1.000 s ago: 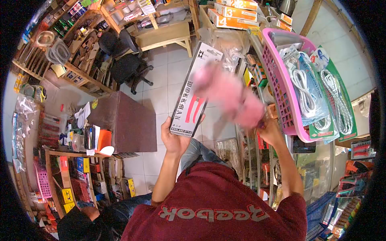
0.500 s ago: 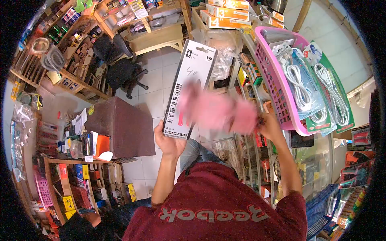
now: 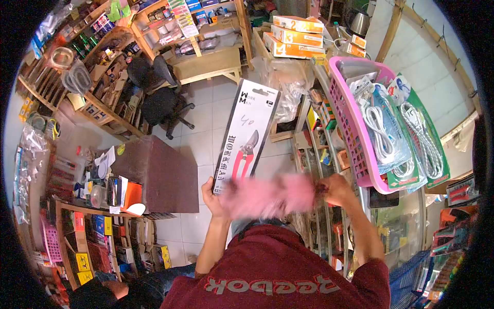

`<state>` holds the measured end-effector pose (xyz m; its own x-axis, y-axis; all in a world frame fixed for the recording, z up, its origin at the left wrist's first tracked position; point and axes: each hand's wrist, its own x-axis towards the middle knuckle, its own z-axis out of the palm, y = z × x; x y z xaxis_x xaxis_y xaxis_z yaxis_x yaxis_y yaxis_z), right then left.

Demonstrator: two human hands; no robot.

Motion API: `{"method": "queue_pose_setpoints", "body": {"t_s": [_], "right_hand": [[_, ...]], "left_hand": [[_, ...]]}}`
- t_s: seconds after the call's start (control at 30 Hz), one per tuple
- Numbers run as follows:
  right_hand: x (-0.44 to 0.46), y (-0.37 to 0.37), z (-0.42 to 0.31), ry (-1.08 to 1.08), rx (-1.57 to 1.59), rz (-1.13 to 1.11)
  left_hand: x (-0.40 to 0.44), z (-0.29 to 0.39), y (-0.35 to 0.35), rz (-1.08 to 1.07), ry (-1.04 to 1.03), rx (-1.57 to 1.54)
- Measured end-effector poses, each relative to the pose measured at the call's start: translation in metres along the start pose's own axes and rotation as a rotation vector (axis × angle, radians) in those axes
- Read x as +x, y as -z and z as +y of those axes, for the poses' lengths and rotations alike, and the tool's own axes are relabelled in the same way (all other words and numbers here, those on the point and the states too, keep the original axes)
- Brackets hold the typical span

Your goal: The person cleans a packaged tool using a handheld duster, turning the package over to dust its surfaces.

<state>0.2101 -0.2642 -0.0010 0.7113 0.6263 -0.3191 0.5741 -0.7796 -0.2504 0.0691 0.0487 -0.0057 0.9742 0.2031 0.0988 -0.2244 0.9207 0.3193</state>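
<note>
My left hand (image 3: 215,205) is closed on the lower edge of a carded pack of pruning shears (image 3: 252,110), held upright and slightly tilted. The card is white with a black side, and the shears with red handles (image 3: 243,160) show on its front. My right hand (image 3: 337,189) is closed round the right end of a pink cloth (image 3: 275,196), which is smeared by motion. The cloth stretches leftward across the bottom of the pack and hides part of it and some of my left fingers. Whether it touches the card, I cannot tell.
To the right, a pink plastic basket (image 3: 355,139) holds packed white cables (image 3: 381,134) on a glass counter (image 3: 406,226). Orange boxes (image 3: 296,49) are stacked behind. A brown cabinet (image 3: 164,177) and a black chair (image 3: 164,105) stand left. Another person's dark sleeve (image 3: 90,296) shows bottom left.
The pink cloth and my right hand have moved down, from across the pack's middle to its bottom edge. The shears' picture area is now uncovered. The pack sits lower in view.
</note>
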Motion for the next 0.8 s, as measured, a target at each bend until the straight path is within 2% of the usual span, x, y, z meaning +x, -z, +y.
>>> {"method": "queue_pose_setpoints", "body": {"t_s": [0.1, 0.13, 0.23, 0.33, 0.37, 0.4, 0.43, 0.47, 0.53, 0.63, 0.73, 0.8], "right_hand": [[0.003, -0.004, 0.0, -0.05, 0.382, 0.188], [0.01, -0.017, 0.014, -0.087, 0.558, 0.206], [0.014, -0.036, 0.007, 0.002, 1.039, 0.577], [-0.005, -0.001, -0.028, -0.057, 0.503, 0.156], [-0.002, -0.001, -0.026, -0.058, 0.578, 0.216], [0.001, -0.003, -0.02, -0.062, 0.653, 0.275], [0.004, -0.009, -0.013, -0.068, 0.727, 0.332], [0.008, -0.01, -0.014, -0.057, 0.941, 0.466], [-0.001, -0.015, -0.029, 0.043, 0.969, 0.595], [0.012, -0.056, 0.007, 0.009, 0.752, 0.301], [0.009, -0.028, -0.005, -0.014, 1.081, 0.434], [-0.006, -0.019, -0.018, 0.099, 0.921, 0.486]], "left_hand": [[0.001, 0.0, -0.007, -0.106, 0.029, -0.01], [0.001, -0.007, -0.021, 0.149, -0.098, 0.133], [0.0, -0.014, -0.03, 0.209, -0.08, 0.203], [0.001, -0.025, 0.008, -0.134, -0.065, 0.027], [0.002, -0.027, 0.018, -0.267, -0.055, -0.059], [0.001, -0.031, -0.022, 0.099, -0.099, 0.179], [0.0, -0.032, -0.024, 0.097, -0.099, 0.211], [0.0, -0.033, -0.024, 0.095, -0.101, 0.24], [-0.001, -0.037, -0.027, 0.083, -0.113, 0.279], [-0.006, -0.041, -0.028, 0.061, -0.132, 0.342], [-0.009, -0.043, -0.026, 0.066, -0.159, 0.419], [-0.01, -0.047, -0.032, 0.064, -0.182, 0.444]]}}
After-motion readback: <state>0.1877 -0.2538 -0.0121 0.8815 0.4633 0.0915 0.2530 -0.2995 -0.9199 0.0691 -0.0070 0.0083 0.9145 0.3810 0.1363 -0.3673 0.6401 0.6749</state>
